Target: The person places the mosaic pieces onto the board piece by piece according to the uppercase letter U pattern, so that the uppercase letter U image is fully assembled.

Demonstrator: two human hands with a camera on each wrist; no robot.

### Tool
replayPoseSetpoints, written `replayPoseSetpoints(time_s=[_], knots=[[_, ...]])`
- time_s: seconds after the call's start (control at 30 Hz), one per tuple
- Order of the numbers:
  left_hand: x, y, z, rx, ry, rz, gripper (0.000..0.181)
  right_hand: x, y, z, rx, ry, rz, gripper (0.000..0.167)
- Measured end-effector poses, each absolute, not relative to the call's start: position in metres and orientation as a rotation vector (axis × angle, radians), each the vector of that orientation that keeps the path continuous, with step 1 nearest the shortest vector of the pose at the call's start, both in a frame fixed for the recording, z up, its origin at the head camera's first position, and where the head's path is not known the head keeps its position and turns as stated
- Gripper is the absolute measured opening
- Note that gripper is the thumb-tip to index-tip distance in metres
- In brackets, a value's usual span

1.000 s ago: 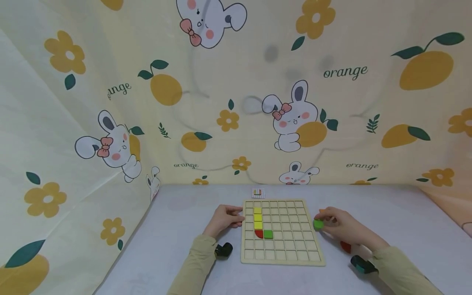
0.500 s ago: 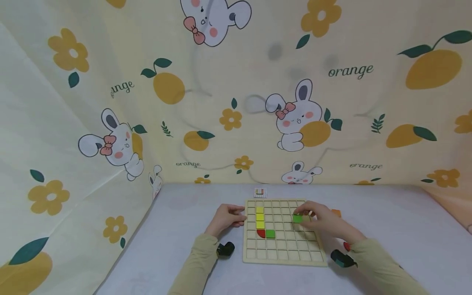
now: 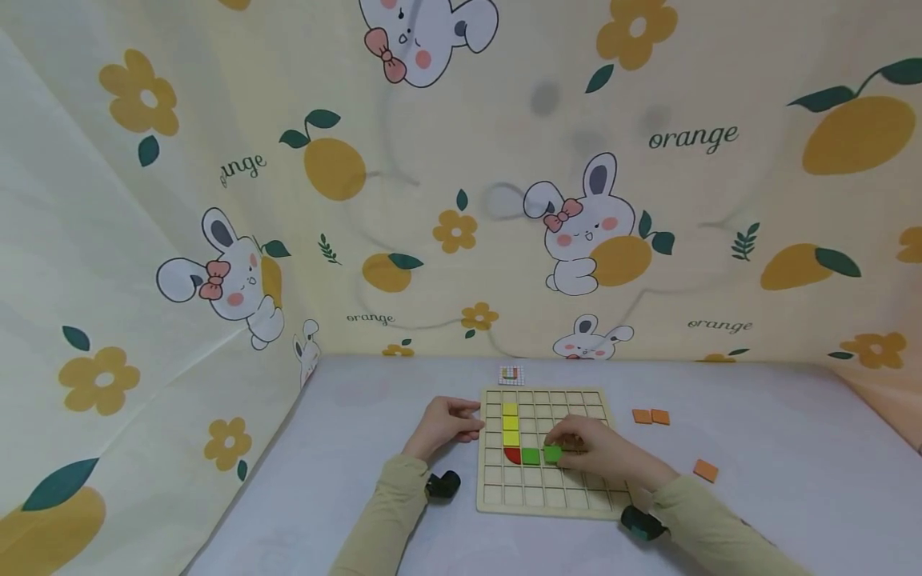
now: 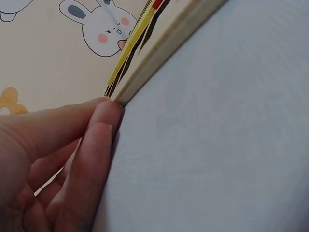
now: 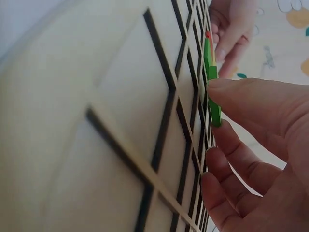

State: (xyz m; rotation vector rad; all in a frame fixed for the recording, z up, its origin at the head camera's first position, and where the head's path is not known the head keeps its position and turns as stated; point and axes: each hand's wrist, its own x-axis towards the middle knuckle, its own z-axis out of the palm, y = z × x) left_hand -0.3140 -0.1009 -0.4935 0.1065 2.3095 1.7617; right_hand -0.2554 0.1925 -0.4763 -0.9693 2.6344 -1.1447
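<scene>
The wooden grid board (image 3: 547, 500) lies flat on the table. Three yellow square tiles (image 3: 510, 424) run down one column, above a red rounded tile (image 3: 512, 455) with a green square tile (image 3: 531, 456) to its right. My right hand (image 3: 601, 450) pinches another green square tile (image 3: 552, 454) between thumb and fingertip, just right of the first green one; in the right wrist view this held green tile (image 5: 214, 99) stands close over the grid. At the board's left edge, my left hand (image 3: 445, 422) holds the rim with thumb and fingers (image 4: 91, 154).
Two orange square tiles (image 3: 651, 417) lie side by side right of the board, and a third orange tile (image 3: 706, 470) is nearer my right forearm. Behind the board sits a small pattern card (image 3: 511, 375). A printed curtain (image 3: 432, 160) rises behind the table.
My right hand has carried the green tile leftward from beside the board to next to the placed green tile. Orange tiles at the right have come into view. My left hand stays at the rim.
</scene>
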Motion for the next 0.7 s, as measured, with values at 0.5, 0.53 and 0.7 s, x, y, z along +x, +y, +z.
replayPoseSetpoints(time_s=[0.5,0.53,0.7], knots=[[-0.3147,-0.0996,-0.4922,0.121,2.314,1.756,0.037,-0.2536,0.1846,-0.4738,-0.934,2.588,-1.154,0.025],[-0.3146,-0.0998,-0.492,0.119,2.31,1.758,0.037,-0.2535,0.1844,-0.4736,-0.937,2.583,-1.158,0.025],[-0.3136,-0.1006,-0.492,0.117,2.307,1.766,0.036,-0.252,0.1839,-0.4722,-0.945,2.576,-1.172,0.025]])
